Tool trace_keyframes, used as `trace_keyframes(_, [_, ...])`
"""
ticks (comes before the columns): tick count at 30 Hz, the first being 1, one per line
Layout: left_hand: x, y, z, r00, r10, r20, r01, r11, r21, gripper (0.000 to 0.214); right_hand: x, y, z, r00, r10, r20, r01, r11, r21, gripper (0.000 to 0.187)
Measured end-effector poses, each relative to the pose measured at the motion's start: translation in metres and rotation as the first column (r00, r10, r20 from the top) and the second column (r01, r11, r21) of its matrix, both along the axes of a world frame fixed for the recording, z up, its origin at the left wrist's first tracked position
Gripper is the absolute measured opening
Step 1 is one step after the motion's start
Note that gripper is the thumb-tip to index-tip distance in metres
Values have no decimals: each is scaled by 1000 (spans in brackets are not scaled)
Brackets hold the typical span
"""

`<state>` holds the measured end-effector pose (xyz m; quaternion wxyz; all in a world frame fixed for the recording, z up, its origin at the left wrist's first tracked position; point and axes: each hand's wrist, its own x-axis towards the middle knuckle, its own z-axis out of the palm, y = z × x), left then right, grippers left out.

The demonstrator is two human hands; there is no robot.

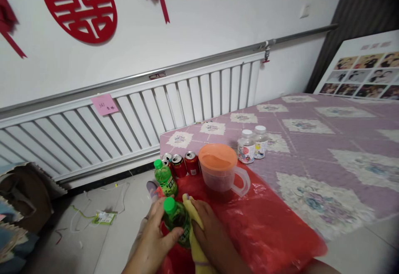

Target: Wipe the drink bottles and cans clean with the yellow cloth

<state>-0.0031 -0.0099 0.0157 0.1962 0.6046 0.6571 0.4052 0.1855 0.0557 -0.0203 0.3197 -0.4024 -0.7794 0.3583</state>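
Left hand [155, 237] clasps green bottle [175, 218]; right hand [210, 229] probably clamps yellow cloth [195, 243], partly hidden.

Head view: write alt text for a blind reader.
The left hand grips a green-capped bottle while the right hand presses a yellow cloth against it, over a red plastic sheet. Behind stand a second green bottle, three cans, an orange-lidded pitcher and two small white-capped bottles.
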Motion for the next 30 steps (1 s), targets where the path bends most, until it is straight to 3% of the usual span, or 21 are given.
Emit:
trace_keyframes(4, [-1, 0, 2, 1000, 5, -12, -6, 1000, -27, 51, 0, -8, 5, 980, -65, -188, 84, 992, 96, 54])
trace_keyframes(7, [0, 0, 6, 1000, -9, 3, 9, 1000, -29, 50, -2, -12, 9, 960, -90, -267, 116, 990, 84, 52])
trace_keyframes(10, [0, 0, 8, 997, -47, 55, 49, 999, -21, 52, -4, -8, 5, 972, -65, -226, 68, 998, 6, 53])
trace_keyframes(16, [-2, -2, 6, 948, -39, 315, 63, 996, -64, 73, -2, 1, -7, 998, 43, -45, -49, 989, -138, 59])
trace_keyframes(23, [3, -1, 24, 878, -95, 468, 164, 981, -107, 62, 0, -12, 10, 993, -33, -115, 39, 998, 55, 58])
trace_keyframes(30, [3, -2, 24, 864, -101, 494, 187, 974, -126, 66, 13, -29, 45, 996, 35, 77, -54, 962, 268, 58])
